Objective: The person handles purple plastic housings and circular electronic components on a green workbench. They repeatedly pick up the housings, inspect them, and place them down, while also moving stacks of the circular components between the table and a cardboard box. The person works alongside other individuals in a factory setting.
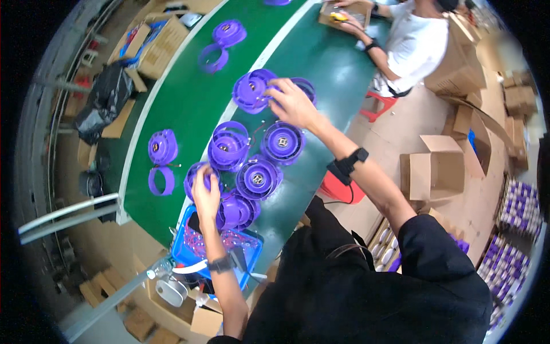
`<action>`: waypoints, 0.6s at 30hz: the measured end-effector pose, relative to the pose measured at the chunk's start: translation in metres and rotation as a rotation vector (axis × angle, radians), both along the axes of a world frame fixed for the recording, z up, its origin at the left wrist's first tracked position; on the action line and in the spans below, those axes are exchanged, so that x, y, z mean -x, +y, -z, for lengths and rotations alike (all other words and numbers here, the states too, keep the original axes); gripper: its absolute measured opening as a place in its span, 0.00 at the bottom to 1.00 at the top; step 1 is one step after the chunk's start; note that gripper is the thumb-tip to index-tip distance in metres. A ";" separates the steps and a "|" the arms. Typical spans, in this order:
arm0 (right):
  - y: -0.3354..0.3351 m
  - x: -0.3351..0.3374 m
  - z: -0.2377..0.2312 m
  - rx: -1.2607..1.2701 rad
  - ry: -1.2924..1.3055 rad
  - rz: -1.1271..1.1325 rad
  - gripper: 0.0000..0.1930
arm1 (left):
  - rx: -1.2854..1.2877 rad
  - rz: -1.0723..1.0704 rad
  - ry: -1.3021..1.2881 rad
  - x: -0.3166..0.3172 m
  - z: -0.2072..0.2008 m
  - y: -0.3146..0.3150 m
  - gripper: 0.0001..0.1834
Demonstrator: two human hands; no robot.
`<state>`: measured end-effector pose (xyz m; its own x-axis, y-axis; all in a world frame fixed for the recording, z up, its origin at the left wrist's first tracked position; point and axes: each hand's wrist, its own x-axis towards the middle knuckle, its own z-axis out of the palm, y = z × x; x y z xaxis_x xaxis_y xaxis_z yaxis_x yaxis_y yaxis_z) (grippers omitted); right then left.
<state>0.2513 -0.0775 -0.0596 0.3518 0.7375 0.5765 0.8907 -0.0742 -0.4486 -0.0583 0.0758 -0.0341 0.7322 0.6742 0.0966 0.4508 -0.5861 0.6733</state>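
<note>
My left hand (206, 198) is closed at the rim of a purple round plastic housing (192, 180), thumb and fingers on either side; part of that housing is hidden under the hand. Farther up the table, my right hand (292, 104) curls its fingers over the right edge of another purple housing (249, 92), which has a motor part in its middle. Behind the right hand a purple ring (305, 89) is partly covered. Between my hands stand more purple housings with metal motor centres (282, 142), (258, 179), and one with a loose ring (230, 137) on top.
A blue tray (255, 252) with reddish wires and tools sits at the table's near end. More purple housings (162, 147) and rings (161, 181) rest on the green belt (189, 109). Across at right, a co-worker (415, 46) handles a cardboard box. Open cartons (435, 172) and a red stool (341, 189) stand right.
</note>
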 end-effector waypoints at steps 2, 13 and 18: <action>-0.050 0.024 -0.015 -0.038 0.094 0.033 0.10 | 0.185 0.059 -0.012 0.022 -0.014 -0.024 0.13; -0.552 0.337 0.155 1.088 0.856 0.702 0.10 | 1.145 0.581 0.537 0.142 0.118 -0.184 0.14; -0.709 0.585 0.140 0.266 1.483 1.656 0.15 | 0.921 0.675 0.937 0.166 0.237 -0.208 0.20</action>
